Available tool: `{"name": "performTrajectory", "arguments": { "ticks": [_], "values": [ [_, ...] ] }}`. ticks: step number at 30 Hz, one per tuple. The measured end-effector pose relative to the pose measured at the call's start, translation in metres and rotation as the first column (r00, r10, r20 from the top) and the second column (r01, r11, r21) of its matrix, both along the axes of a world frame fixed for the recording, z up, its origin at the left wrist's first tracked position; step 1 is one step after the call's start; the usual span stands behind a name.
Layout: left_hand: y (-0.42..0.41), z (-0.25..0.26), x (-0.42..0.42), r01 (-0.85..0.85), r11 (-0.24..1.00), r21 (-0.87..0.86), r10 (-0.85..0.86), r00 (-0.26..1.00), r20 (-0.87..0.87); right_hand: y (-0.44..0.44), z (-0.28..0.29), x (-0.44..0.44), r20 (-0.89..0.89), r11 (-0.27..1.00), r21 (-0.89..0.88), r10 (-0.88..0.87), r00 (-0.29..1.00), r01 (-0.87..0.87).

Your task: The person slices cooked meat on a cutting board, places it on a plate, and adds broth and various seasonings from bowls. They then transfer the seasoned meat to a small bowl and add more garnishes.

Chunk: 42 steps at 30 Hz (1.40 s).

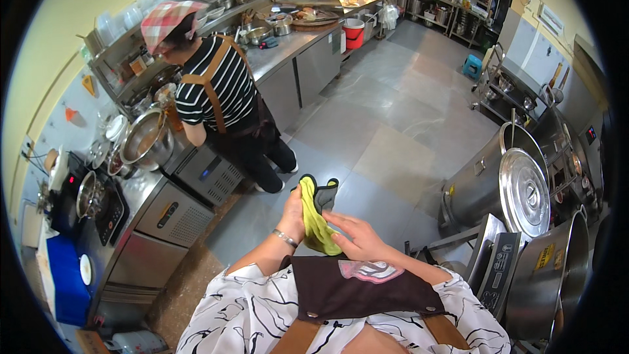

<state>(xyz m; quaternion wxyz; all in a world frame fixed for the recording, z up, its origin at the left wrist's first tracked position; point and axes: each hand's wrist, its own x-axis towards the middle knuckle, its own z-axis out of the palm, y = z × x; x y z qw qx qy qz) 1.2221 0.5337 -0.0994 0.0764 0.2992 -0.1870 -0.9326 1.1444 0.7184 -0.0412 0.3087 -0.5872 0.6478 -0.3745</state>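
A yellow-green and grey cloth (317, 223) with dark edging hangs in front of my apron (363, 287). My left hand (293, 209) grips it along its left side, with a metal band at that wrist. My right hand (357, 233) lies against the cloth's right side, fingers stretched out and slightly apart. Whether its fingertips also pinch the fabric, I cannot tell. The cloth is bunched, and its grey part (325, 199) folds over at the top right.
At left, a person (216, 83) in a checked head cover faces the steel counter (304, 54), near a large steel bowl (147, 140). An induction cooker (112, 216) stands nearer. Large steel pots (474, 184) and a round lid (528, 196) line the right. Grey tile floor (393, 123) lies ahead.
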Motion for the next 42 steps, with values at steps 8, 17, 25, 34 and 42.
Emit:
{"name": "performTrajectory", "arguments": {
  "ticks": [8, 17, 25, 34, 42],
  "values": [
    [-0.011, -0.001, -0.073, 0.181, 0.983, 0.003, -0.172, 0.938, -0.3, -0.086, -0.038, -0.069, -0.429, 0.916, -0.358, -0.334, 0.839, 0.181],
    [-0.101, -0.042, -0.224, 0.629, 0.483, -0.609, -0.755, 0.651, 0.073, -0.154, -0.107, -0.24, -0.057, 0.663, -0.202, -0.743, 0.667, 0.721],
    [-0.205, 0.0, -0.35, 0.317, 0.361, -0.877, -0.415, 0.897, 0.153, -0.219, -0.082, -0.351, 0.259, 0.557, -0.068, -0.791, 0.554, 0.828],
    [-0.327, -0.043, -0.537, 0.176, 0.791, -0.586, -0.206, 0.978, 0.016, -0.304, -0.12, -0.548, 0.411, 0.726, -0.06, -0.607, 0.68, 0.685],
    [-0.482, -0.017, -0.635, 0.062, 0.659, -0.749, 0.133, 0.971, 0.197, -0.559, -0.083, -0.705, -0.229, 0.97, -0.241, -0.024, 0.973, -0.033]
  ]
}}
